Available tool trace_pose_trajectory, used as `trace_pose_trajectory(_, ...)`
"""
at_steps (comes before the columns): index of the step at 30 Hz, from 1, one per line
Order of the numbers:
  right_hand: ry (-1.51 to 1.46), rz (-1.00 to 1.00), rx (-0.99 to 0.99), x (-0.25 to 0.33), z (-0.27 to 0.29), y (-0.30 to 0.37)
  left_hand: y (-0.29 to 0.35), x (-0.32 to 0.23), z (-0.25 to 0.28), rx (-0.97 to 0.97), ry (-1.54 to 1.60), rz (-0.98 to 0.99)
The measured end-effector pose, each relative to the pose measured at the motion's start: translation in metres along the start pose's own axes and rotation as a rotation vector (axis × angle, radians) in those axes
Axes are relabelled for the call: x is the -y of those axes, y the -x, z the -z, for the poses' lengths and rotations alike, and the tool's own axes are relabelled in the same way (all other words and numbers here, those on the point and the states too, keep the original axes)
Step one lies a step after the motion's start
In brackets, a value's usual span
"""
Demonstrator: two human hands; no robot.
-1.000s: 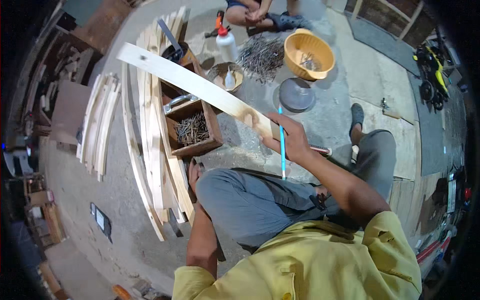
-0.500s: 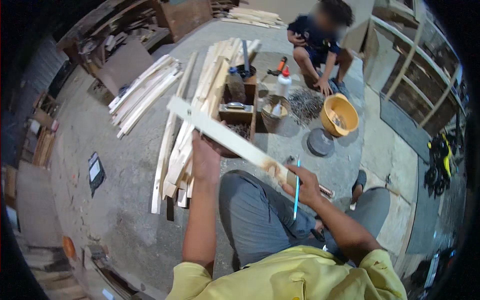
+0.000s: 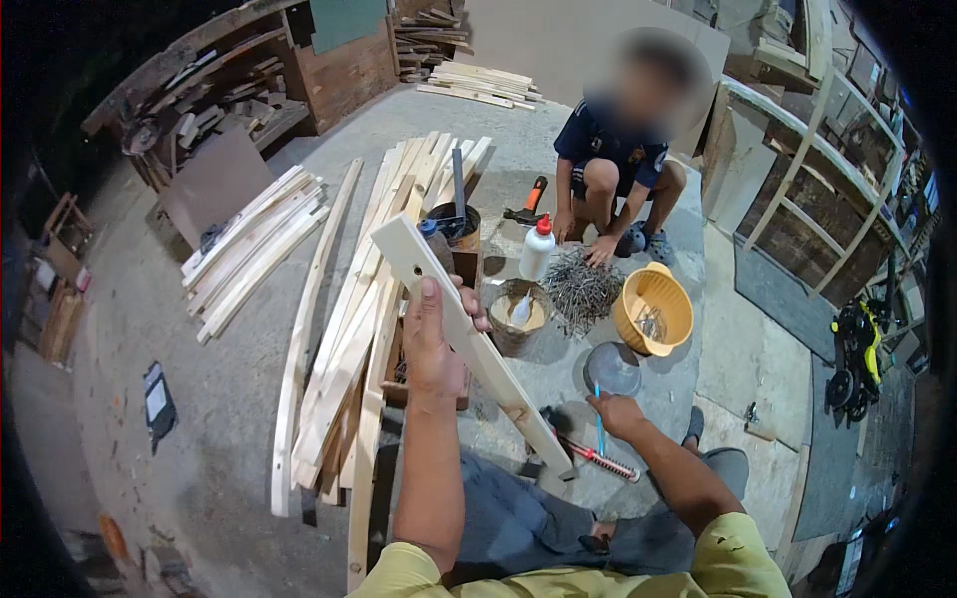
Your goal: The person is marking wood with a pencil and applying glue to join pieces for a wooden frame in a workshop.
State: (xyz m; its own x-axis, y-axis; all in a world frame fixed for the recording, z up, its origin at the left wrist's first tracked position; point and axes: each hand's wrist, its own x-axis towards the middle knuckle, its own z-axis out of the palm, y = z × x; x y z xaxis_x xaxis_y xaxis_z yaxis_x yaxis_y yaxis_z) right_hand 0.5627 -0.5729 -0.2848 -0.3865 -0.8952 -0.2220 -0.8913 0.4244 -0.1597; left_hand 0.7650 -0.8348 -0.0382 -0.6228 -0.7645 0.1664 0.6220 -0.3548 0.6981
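Note:
My left hand (image 3: 437, 344) is wrapped round a pale wooden slat (image 3: 490, 371), its thumb lying along the upper part. The slat slants from upper left down toward my lap, with a small dark hole near its upper end. Closed on a thin light-blue pencil (image 3: 599, 424), my right hand (image 3: 620, 414) is apart from the slat, to the right of its lower end. Between that end and my right hand lies a hammer (image 3: 598, 456) with a red handle. A round dark lid or disc (image 3: 612, 370) lies just beyond my right hand.
Long wooden slats (image 3: 344, 349) lie piled at left, beside a wooden toolbox (image 3: 467, 267). A glue bottle (image 3: 537, 249), bucket (image 3: 521, 324), nail heap (image 3: 583, 289) and yellow basin (image 3: 653, 311) stand ahead. Another person (image 3: 623, 149) squats there, one hand on the nails. An orange-handled hammer (image 3: 528, 202) lies nearby.
My right hand has let go of the slat's lower end and moved right with the pencil. The slat now tilts more steeply in my left hand. The view has shifted.

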Motion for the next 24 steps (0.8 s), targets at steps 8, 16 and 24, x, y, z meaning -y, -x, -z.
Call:
trace_pose_trajectory(8,-0.218,-0.006,-0.147,-0.008,0.081,-0.130,-0.047,-0.007,0.031,0.155,0.023,-0.021)
trace_pose_trajectory(16,-0.891,-0.067,-0.484,-0.040,0.058,-0.343,-0.073,0.011,0.056,0.088,0.136,-0.086)
trace_pose_trajectory(24,-1.172,-0.082,-0.599,-0.010,0.071,-0.339,-0.070,0.005,0.066,0.044,0.152,-0.120)
